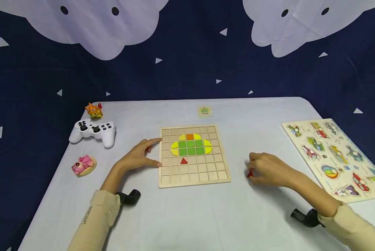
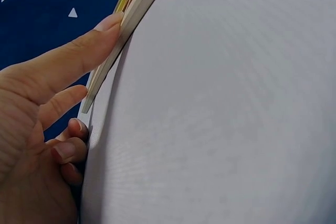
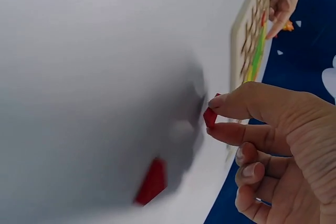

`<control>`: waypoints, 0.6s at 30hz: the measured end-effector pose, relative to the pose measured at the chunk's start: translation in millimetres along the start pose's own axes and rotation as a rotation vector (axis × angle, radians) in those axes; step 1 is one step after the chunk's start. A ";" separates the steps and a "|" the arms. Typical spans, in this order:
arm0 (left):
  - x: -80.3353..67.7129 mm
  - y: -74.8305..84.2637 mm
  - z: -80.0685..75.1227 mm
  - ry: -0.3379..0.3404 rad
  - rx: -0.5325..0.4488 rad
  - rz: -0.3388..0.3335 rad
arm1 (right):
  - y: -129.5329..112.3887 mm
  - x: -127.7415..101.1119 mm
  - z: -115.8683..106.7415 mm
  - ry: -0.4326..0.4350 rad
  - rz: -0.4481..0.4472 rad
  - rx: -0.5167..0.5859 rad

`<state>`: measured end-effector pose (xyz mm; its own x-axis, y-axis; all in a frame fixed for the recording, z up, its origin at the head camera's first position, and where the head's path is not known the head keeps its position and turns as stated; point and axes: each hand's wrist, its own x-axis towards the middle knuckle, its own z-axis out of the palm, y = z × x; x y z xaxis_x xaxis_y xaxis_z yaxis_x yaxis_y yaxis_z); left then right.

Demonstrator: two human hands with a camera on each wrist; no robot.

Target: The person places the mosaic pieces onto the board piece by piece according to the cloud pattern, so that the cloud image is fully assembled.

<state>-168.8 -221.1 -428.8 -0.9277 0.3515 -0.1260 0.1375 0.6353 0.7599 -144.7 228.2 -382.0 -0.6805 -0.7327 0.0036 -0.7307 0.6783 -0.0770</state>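
Observation:
A wooden grid board (image 1: 193, 174) lies mid-table, holding a green block framed by yellow pieces, an orange square on top and a red triangle (image 1: 183, 160) below. My left hand (image 1: 151, 152) rests against the board's left edge with index finger and thumb stretched out; in the left wrist view the index fingertip (image 2: 107, 23) touches the board's rim (image 2: 139, 6). Right of the board, my right hand (image 1: 251, 171) pinches a small red piece (image 3: 209, 116) between thumb and index finger just above the table. A second red piece (image 3: 152, 182) lies on the cloth beneath it.
A white game controller (image 1: 93, 130), an orange toy figure (image 1: 94, 110) and a pink toy (image 1: 83, 165) sit at the left. A vehicle peg puzzle (image 1: 338, 157) lies along the right edge. A small pattern card (image 1: 205, 111) lies behind the board.

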 end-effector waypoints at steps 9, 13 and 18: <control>0.6 1.3 1.2 -0.003 0.015 -0.034 | -20.5 41.6 -6.6 0.072 -0.085 -0.035; 1.3 0.6 2.1 -0.005 0.019 -0.046 | -30.2 61.6 -5.8 0.087 -0.119 -0.026; 1.2 1.2 1.3 -0.005 0.013 -0.055 | -41.1 86.1 -7.6 0.092 -0.144 0.000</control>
<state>-169.3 -219.0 -428.9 -0.9321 0.3193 -0.1708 0.0907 0.6626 0.7435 -173.7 137.7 -370.9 -0.5707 -0.8143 0.1056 -0.8211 0.5666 -0.0688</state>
